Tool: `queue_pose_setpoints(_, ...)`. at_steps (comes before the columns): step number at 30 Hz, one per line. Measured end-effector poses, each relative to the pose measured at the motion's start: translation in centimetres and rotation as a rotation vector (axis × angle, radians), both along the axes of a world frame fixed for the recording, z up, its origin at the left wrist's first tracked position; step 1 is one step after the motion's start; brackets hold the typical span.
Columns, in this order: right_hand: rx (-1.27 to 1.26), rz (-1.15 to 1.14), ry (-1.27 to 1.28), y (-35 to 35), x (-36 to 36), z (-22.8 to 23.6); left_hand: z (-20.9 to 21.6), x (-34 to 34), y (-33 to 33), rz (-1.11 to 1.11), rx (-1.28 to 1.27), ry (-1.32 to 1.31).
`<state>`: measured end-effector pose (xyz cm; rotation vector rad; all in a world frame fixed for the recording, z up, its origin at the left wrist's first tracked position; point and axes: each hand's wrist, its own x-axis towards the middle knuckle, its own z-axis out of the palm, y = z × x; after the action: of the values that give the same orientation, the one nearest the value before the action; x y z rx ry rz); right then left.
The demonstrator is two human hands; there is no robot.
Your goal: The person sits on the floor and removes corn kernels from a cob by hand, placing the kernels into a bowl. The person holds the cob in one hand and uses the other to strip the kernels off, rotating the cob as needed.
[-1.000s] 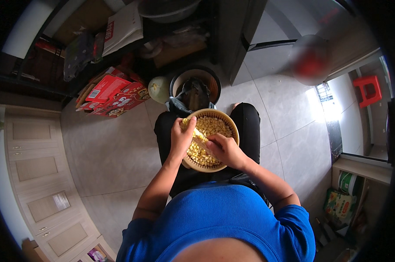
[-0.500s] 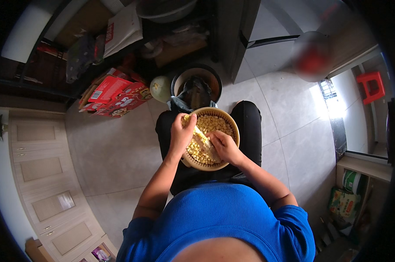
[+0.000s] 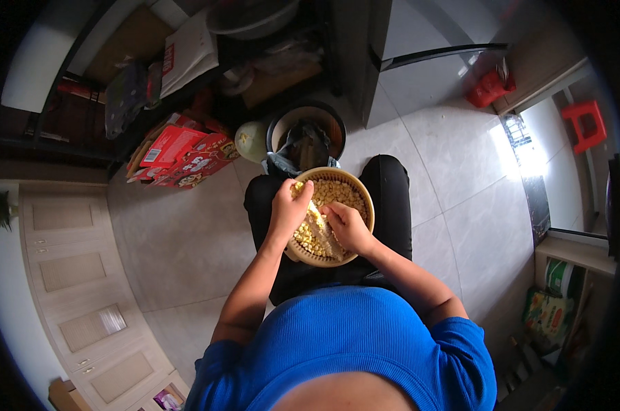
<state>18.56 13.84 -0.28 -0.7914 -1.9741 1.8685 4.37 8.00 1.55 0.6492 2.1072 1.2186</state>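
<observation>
A round woven basket (image 3: pixel 362 192) full of yellow corn kernels rests on my lap. Over it I hold a corn cob (image 3: pixel 314 218) between both hands. My left hand (image 3: pixel 287 207) grips the cob's upper end. My right hand (image 3: pixel 345 226) clasps its lower side, thumb pressed against the kernels. Part of the cob is hidden under my fingers.
A dark bin lined with a bag (image 3: pixel 306 140) stands on the tiled floor just beyond my knees, a pale green round vegetable (image 3: pixel 251 140) beside it. Red cardboard boxes (image 3: pixel 183 154) lie to the left. A red stool (image 3: pixel 584 123) stands far right; wooden cabinet doors (image 3: pixel 70 274) line the left.
Both hands stay on the cob over the basket; they have shifted slightly while working along it. The view has tilted a little.
</observation>
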Motion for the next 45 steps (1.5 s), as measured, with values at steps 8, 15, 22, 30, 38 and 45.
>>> queue_pose_setpoints(8, -0.139, 0.103, -0.025, 0.5, -0.2, 0.4, 2.0, 0.4, 0.6, -0.046, -0.088, 0.097)
queue_pose_setpoints(15, -0.156, 0.033, -0.039, 0.3, 0.0, 0.0, 0.5, 0.1, 0.3, 0.027, -0.054, 0.044)
queue_pose_setpoints(22, -0.358, 0.007, 0.114, 0.2, 0.0, -0.6, 0.9, -0.8, 0.2, 0.021, -0.093, 0.086)
queue_pose_setpoints(30, 0.155, 0.0, 0.04, 0.0, -0.4, 2.1, -0.4, -0.6, 0.2, 0.054, -0.094, 0.033)
queue_pose_setpoints(38, -0.069, -0.008, -0.072, 0.6, 0.0, 2.2, -1.5, -0.8, 0.1, 0.079, -0.049, -0.041)
queue_pose_setpoints(45, 0.27, -0.017, 0.089, 0.8, 0.2, -1.1, 1.9, -0.8, -0.1, 0.119, -0.082, -0.332)
